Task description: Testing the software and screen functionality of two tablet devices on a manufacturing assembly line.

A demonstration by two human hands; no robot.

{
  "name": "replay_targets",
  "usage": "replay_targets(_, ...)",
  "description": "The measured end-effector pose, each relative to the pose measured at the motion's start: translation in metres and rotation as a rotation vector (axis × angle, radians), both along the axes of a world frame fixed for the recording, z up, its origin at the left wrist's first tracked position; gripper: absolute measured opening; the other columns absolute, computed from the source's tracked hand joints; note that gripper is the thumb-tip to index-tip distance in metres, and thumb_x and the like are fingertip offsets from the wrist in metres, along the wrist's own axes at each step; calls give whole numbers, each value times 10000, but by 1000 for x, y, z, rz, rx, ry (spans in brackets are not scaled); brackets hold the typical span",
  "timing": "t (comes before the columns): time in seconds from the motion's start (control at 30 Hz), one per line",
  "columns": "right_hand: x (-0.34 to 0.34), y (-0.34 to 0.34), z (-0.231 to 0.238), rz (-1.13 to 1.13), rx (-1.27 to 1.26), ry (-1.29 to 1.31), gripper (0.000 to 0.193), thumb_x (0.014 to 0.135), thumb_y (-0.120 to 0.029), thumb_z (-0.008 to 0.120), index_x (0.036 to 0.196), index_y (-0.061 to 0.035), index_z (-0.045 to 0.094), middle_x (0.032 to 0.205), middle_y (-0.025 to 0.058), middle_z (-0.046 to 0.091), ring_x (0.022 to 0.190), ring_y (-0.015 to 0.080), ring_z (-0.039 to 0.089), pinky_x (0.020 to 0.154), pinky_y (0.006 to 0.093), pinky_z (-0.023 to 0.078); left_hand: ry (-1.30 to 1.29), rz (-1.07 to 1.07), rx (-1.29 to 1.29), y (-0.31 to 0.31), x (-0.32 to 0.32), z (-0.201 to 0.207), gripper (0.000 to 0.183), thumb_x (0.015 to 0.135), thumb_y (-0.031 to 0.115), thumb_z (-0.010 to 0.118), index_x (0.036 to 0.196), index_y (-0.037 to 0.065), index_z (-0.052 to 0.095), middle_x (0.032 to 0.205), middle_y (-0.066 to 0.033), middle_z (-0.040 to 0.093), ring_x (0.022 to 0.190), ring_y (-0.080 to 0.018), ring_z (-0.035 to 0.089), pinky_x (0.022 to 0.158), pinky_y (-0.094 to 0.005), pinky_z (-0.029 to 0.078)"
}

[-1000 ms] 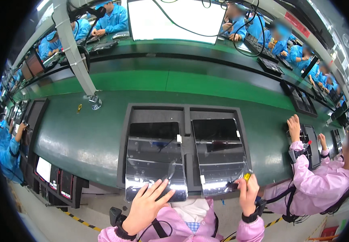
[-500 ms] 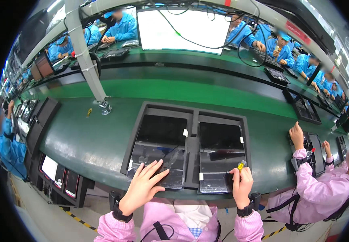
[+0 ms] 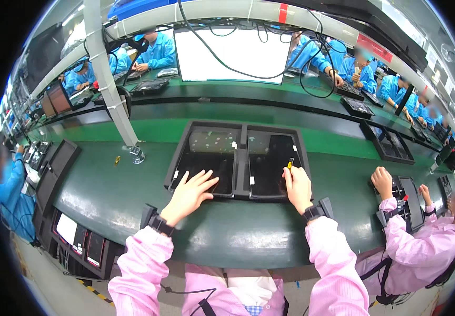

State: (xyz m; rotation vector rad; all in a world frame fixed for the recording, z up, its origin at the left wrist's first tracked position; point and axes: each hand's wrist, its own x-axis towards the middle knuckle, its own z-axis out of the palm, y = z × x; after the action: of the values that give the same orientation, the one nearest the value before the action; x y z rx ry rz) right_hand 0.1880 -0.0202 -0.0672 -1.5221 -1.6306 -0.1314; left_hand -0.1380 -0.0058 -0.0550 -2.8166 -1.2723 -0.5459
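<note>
Two panels (image 3: 267,158) in one tray (image 3: 241,163); left hand (image 3: 186,199) splayed, grip released; right hand (image 3: 298,190) pinching one yellow piece (image 3: 290,164) (small). Desk (image 3: 106,184) extends past tray's sides, near edge.

Red rectangular sign (image 3: 375,48), fixed to the pale overhead beam (image 3: 340,32) at upper right; too small and slanted to read. Left dark panel (image 3: 209,162): carries an upper white label (image 3: 234,145) at the right edge and a lower white label (image 3: 176,174) at the left edge; illegible. Right dark panel (image 3: 268,166): carries an upper white tag (image 3: 294,148) at right and a lower white tag (image 3: 252,180) at left; likewise illegible. Black-and-yellow striped marking (image 3: 97,296), laid on the floor (image 3: 53,279) at lower left. Legible words, brands or numbers: none.
</note>
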Motion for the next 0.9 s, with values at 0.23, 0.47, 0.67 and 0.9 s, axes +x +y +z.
replay_targets(0.23,3,72,-8,-54,113,-75,248,906,-189,538,706,-42,526,684,113,559,671,288,536,596,411,439,-139,206,255,68,12,-28,494,868,359,572,1315,171,483,1391,-111,413,1293,-286,370,1065,-498,250)
replay_targets(0.47,11,126,-10,-126,111,-96,285,930,-232,494,712,-50,517,696,103,566,696,290,554,617,409,455,-187,211,217,126,21,-31,489,882,381,556,1313,161,485,1402,-109,396,1306,-297,340,1071,-497,221)
replay_targets(0.67,17,168,-8,-132,198,-61,277,945,-217,471,725,-53,515,690,94,563,667,291,566,603,406,454,-244,246,254,163,36,-32,524,887,369,547,1360,176,432,1443,-99,341,1328,-305,302,1076,-484,199)
replay_targets(0.9,25,212,-20,-241,115,-114,281,937,-219,476,711,-57,514,669,98,559,659,291,561,601,418,452,-254,279,250,208,44,-42,484,918,353,486,1366,181,428,1455,-99,319,1346,-316,262,1070,-535,167)
